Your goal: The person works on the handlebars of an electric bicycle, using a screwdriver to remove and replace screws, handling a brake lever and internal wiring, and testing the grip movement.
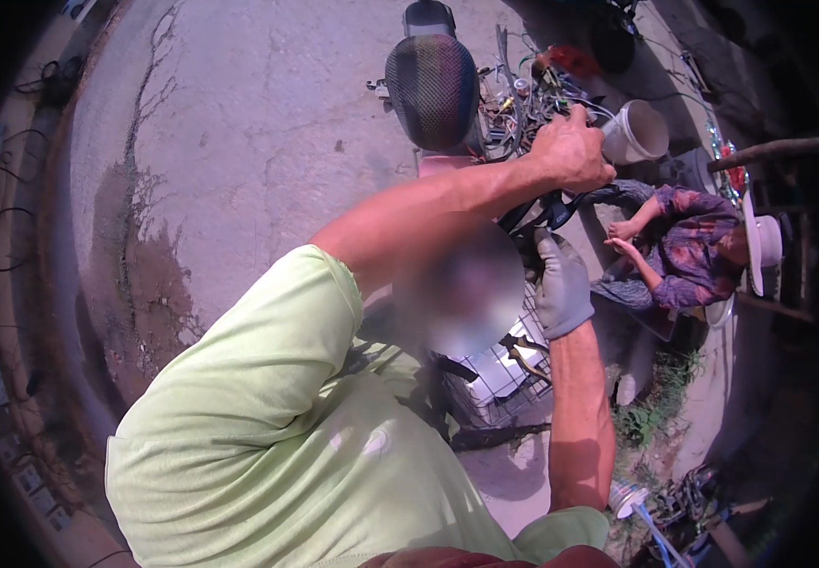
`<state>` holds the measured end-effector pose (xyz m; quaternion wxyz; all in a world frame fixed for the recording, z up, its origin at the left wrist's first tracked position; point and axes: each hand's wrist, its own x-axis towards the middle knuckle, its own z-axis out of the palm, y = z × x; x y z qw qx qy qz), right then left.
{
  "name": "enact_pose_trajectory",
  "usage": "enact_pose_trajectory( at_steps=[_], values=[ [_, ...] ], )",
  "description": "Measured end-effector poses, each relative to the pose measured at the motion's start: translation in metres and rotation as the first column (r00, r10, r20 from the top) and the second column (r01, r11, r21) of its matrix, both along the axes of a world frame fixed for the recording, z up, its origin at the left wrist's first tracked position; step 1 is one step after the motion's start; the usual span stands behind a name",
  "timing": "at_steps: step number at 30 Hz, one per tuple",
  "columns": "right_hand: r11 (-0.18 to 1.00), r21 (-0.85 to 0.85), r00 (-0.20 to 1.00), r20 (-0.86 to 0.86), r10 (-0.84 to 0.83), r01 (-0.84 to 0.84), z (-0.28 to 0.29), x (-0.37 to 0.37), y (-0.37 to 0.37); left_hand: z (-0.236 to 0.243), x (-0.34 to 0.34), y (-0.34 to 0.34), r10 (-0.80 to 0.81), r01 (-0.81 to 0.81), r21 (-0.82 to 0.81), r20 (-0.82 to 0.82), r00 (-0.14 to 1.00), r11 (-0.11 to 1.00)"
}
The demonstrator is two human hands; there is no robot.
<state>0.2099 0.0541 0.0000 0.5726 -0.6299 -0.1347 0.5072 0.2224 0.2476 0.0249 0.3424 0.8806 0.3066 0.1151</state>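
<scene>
Both hands at a black part, right of the wire basket.
Writing: small pale marking on the black part; too small to make out. Part is dark, slim, angular; sits just below the left hand and above the gloved right hand, its outline partly lost behind them. Left hand bare, fingers curled; whether it grips anything, cannot tell. Right hand in grey glove, fingers bent against the part's lower end; closeness of grip hidden. Beyond: mesh-covered seat, pale bucket, a seated person in a pale hat.
</scene>
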Motion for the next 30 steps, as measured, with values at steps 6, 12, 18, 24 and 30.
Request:
enact_pose_trajectory(
  at_steps=[6,12,18,24,30],
  values=[
    [0.987,-0.159,0.994,0.109,-0.011,0.028,0.01,-0.003,0.006,0.0,-0.001,-0.002,0.013,-0.012,0.022,-0.017,1.0,1.0],
    [0.993,-0.054,0.991,0.076,0.109,-0.106,-0.012,0.02,-0.044,-0.001,-0.001,-0.002,-0.007,0.007,-0.015,0.005,1.0,1.0],
    [0.634,-0.749,0.024,0.642,0.766,-0.192,-0.09,0.02,-0.168,-0.001,-0.005,0.007,0.011,-0.011,-0.013,-0.018,1.0,1.0],
    [0.686,-0.716,0.039,0.688,0.725,-0.125,-0.098,0.006,-0.216,0.0,0.0,0.003,0.037,-0.038,-0.01,-0.016,0.999,0.999],
    [0.669,-0.741,0.106,0.662,0.742,-0.059,-0.111,0.003,-0.232,0.001,0.002,0.002,0.03,-0.03,-0.015,-0.033,0.999,0.999]
  ],
)
